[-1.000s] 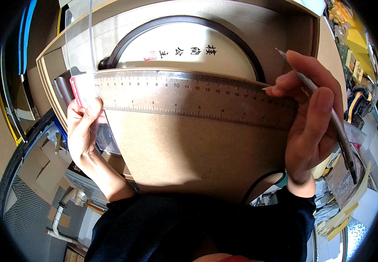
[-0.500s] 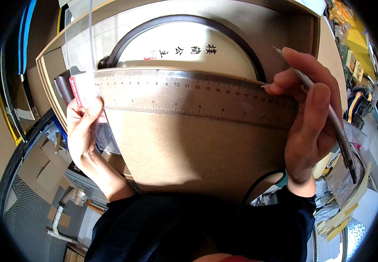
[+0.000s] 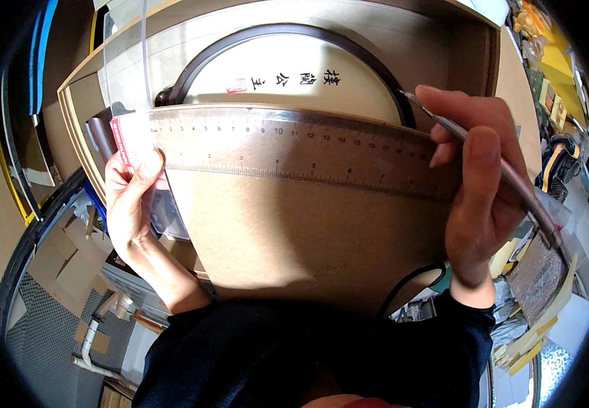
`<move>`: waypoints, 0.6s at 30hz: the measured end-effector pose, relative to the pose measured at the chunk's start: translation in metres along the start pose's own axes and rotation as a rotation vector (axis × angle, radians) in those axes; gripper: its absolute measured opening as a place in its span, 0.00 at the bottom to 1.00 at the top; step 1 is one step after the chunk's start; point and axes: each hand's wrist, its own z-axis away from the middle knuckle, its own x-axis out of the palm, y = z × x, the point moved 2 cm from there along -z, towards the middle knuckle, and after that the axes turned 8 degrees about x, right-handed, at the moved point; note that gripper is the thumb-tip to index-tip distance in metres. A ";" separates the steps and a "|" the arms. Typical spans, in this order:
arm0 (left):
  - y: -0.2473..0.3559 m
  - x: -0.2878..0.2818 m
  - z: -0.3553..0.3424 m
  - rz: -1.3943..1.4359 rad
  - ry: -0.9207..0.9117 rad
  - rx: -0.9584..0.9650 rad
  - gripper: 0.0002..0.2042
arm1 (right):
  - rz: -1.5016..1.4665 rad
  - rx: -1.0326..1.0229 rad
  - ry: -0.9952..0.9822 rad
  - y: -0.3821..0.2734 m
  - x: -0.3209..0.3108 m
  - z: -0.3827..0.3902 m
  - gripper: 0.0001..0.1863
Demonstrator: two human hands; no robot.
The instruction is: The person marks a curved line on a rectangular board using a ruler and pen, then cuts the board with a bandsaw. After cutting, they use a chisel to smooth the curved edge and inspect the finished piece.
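— Since the earlier frame, the tip of the pointed tool [image 3: 529,200] has swung left and slightly nearer, showing against the right side of the dark round rim [image 3: 294,28]. The clear ruler [image 3: 277,146] has barely shifted.
— How does it lie?
— Lengthwise from left to right between the hands, along the far edge of the brown board [image 3: 260,224], its right end slanting a little near.
— Which hand is closer?
— The left hand [image 3: 133,183]: its thumb clamps the ruler's left end.
— And the other?
— The right hand [image 3: 488,183] is by the right end, thumb and fingers closed round the tool, whose tip points far and left. Shadow falls there, so I can't tell whether its lower fingers touch the ruler.
— So the hands are apart?
— Well apart, with most of the ruler between them and the rim just beyond its far edge.
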 end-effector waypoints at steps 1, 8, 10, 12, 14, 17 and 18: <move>0.000 0.000 0.000 0.000 0.007 0.000 0.08 | -0.040 -0.003 0.009 0.000 0.001 0.000 0.19; 0.003 0.003 0.002 -0.013 0.012 -0.009 0.08 | -0.146 -0.033 0.144 0.001 0.016 0.002 0.08; 0.002 0.003 0.001 -0.020 0.005 0.001 0.08 | -0.139 -0.005 0.138 0.001 0.016 0.004 0.08; 0.002 0.002 0.001 -0.021 0.002 0.005 0.08 | -0.136 -0.016 0.123 0.002 0.016 0.004 0.07; 0.002 0.002 0.001 -0.014 0.002 0.002 0.08 | -0.123 -0.039 0.116 0.003 0.016 0.003 0.06; 0.001 0.002 0.000 -0.013 0.000 0.010 0.08 | -0.097 -0.061 0.126 0.004 0.016 0.003 0.06; 0.001 0.002 0.000 -0.012 -0.003 0.011 0.08 | -0.096 -0.067 0.124 0.004 0.017 0.002 0.05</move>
